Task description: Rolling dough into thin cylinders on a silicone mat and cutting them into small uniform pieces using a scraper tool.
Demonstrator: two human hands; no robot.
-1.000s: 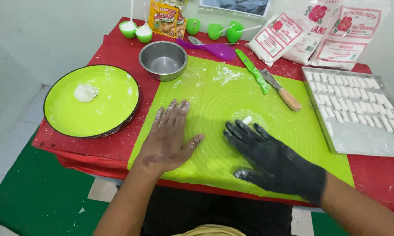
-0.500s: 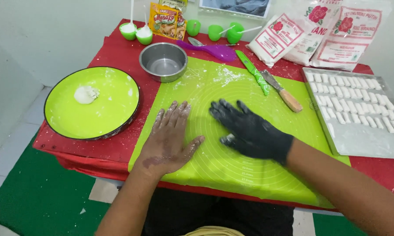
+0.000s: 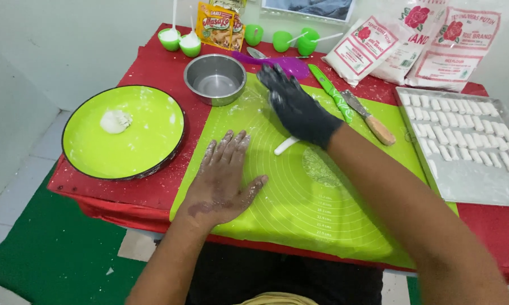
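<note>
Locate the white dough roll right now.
Head view: the dough roll lies on the green mat, centre, under the gloved right hand and just right of the bare left hand's fingertips.

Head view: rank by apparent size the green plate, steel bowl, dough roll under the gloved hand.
1. green plate
2. steel bowl
3. dough roll, partly hidden by the right hand; smallest anyway.

A round lime-green plate [image 3: 124,149] with a small lump of white dough [image 3: 115,121] sits at the left. A steel bowl [image 3: 215,78] stands above centre. A metal tray [image 3: 470,186] of white dough pieces [image 3: 463,129] fills the right. Flour bags [image 3: 424,42] lie upper right, and a wooden-handled knife [image 3: 369,118] lies between.
</note>
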